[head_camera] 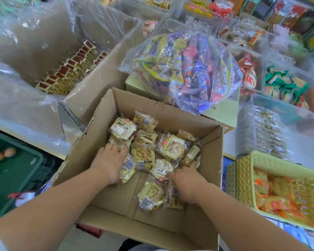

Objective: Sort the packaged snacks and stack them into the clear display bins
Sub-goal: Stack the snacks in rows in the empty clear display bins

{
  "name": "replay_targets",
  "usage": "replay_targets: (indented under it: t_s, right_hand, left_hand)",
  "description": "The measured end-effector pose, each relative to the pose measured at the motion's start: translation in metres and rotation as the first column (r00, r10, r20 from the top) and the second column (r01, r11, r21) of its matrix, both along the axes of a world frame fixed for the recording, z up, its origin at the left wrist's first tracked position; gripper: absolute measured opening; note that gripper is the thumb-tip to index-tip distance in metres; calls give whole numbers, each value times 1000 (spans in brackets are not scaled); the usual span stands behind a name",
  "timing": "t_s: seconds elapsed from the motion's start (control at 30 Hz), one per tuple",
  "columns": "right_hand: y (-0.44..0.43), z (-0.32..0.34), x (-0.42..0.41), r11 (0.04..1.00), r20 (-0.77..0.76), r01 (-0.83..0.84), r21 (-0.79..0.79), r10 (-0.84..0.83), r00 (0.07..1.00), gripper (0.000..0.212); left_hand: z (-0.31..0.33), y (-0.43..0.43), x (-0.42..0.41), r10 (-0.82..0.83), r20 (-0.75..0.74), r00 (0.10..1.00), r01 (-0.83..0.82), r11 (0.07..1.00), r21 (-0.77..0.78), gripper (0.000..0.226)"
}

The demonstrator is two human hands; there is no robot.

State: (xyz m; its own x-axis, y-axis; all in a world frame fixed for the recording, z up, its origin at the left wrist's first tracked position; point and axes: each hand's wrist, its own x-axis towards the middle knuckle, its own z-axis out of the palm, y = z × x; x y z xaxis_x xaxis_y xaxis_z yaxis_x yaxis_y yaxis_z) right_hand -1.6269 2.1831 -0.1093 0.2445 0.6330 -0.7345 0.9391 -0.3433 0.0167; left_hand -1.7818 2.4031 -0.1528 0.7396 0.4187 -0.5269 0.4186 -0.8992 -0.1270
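Note:
An open cardboard box [211, 160] in front of me holds several small cream-and-yellow wrapped biscuit packets [171, 146]. Both my hands reach down into it. My left hand [109, 163] rests palm-down over packets at the box's left side, fingers curled onto them. My right hand [186, 183] presses onto packets near the box's middle front, its fingers hidden under the wrappers. A clear display bin [250, 124] with a row of stacked packets stands to the right of the box.
A big clear bag of mixed snacks [185, 69] sits on a carton behind the box. A lined carton with red-topped packets [69, 69] is at left. A yellow-green basket [246, 178] of orange packets is at right. More clear bins fill the far right.

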Motion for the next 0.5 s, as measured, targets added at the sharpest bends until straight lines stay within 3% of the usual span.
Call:
replay_targets:
  t_s: [0.13,0.23,0.3,0.4,0.5]
  right_hand:
    - [-1,-13,-15,989,78,-144,-42,146,986,48]
    - [3,-13,-16,987,55,-157,-22,158,986,37]
    - [5,-6,-12,998,-73,-65,27,67,995,26]
    - [11,6,-9,976,-319,210,62,-180,931,35]
    - [20,5,-17,950,-387,301,81,-248,888,40]
  left_hand:
    - [-2,-10,-1,75,-50,996,-84,975,-208,113]
    - [-3,-10,-5,62,-78,995,-78,971,-225,120]
    - [-4,-8,-8,44,-77,996,-61,972,-229,125]
    - [-2,-4,-6,24,-68,997,-40,969,-245,127]
    - [2,-3,-5,74,-121,990,-111,934,-339,134]
